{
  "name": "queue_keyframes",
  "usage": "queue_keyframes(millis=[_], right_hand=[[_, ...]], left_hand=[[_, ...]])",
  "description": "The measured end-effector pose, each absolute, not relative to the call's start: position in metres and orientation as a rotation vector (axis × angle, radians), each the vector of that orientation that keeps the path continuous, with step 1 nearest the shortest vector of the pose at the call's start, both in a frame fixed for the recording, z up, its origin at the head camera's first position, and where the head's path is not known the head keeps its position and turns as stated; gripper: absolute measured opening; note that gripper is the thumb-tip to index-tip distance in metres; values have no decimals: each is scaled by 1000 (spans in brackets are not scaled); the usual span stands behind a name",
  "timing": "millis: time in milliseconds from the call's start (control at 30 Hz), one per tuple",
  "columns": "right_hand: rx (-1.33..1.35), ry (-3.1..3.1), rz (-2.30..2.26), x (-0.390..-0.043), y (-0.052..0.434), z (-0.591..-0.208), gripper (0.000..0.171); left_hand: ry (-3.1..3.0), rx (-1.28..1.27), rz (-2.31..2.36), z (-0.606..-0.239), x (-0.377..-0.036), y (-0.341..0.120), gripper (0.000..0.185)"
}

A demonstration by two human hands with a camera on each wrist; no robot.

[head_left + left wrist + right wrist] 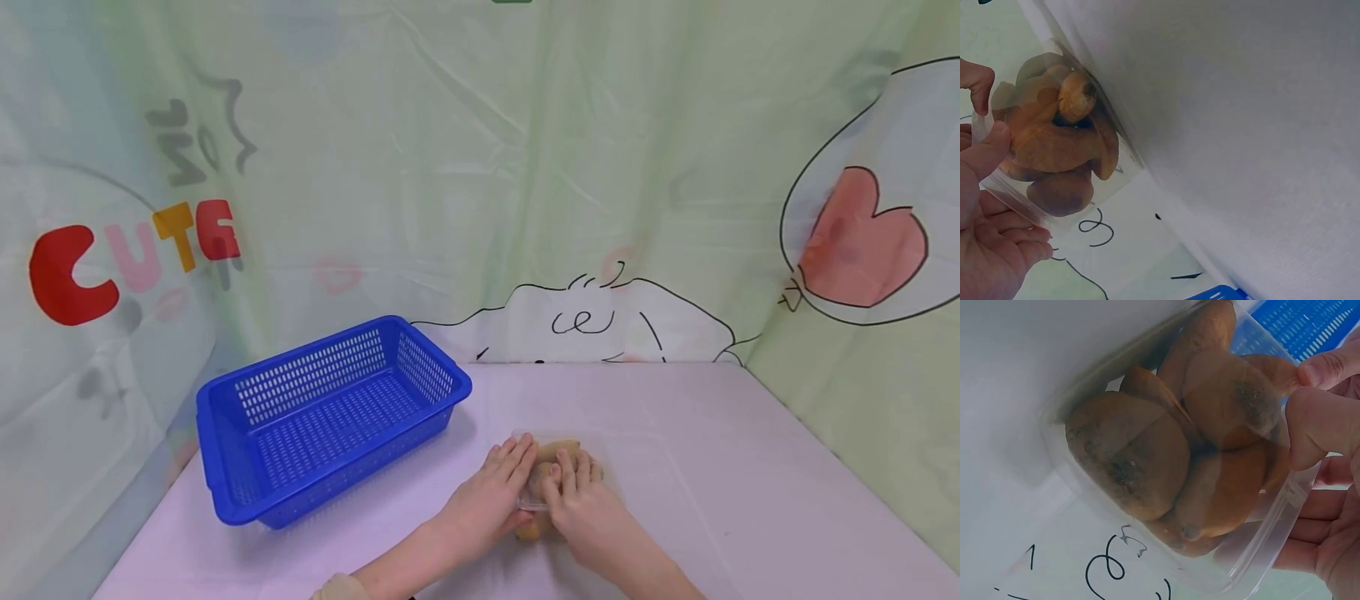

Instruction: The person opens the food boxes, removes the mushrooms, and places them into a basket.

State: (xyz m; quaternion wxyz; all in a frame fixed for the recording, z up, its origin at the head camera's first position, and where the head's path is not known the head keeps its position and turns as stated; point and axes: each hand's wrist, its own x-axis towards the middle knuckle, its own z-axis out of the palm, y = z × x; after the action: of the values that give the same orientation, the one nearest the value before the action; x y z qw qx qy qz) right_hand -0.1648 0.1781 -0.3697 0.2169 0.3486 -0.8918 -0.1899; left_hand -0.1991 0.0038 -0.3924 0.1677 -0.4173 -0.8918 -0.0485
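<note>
A clear plastic box (535, 501) is on the table in front of me. Several brown, rounded food pieces (1054, 147) fill it, some with dark spots or ends. My left hand (491, 492) grips the box's left side, fingers along the top edge and thumb at the near side. From the right, my right hand (588, 504) reaches over the top with bent fingers, its thumb at the near edge beside the left thumb. In the right wrist view, the box's see-through wall (1241, 575) shows the pieces packed against each other. Both hands hide parts of the rim.
A blue perforated basket (337, 467) stands to the left of the box, with its slatted floor visible. The pale pink table (720, 483) extends to the right. Printed curtains (450, 167) hang behind the table and along both sides.
</note>
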Motion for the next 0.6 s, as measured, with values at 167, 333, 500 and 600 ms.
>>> queue_keyframes(millis=[167,333,500,600], right_hand=[[962,-2440,-620,-164,176,-369,44],[985,-2422,-660,-163,175,-369,45],[1008,-2467,-610,-163,176,-365,49],[1019,-2567,-483,-162,180,-361,54]], left_hand=[[-2550,-1171,-95,-392,-198,4,70],[-2553,-1166,-79,-394,-197,5,70],[-2516,-1173,-104,-395,-198,5,72],[-2521,-1180,-146,-394,-201,4,75]])
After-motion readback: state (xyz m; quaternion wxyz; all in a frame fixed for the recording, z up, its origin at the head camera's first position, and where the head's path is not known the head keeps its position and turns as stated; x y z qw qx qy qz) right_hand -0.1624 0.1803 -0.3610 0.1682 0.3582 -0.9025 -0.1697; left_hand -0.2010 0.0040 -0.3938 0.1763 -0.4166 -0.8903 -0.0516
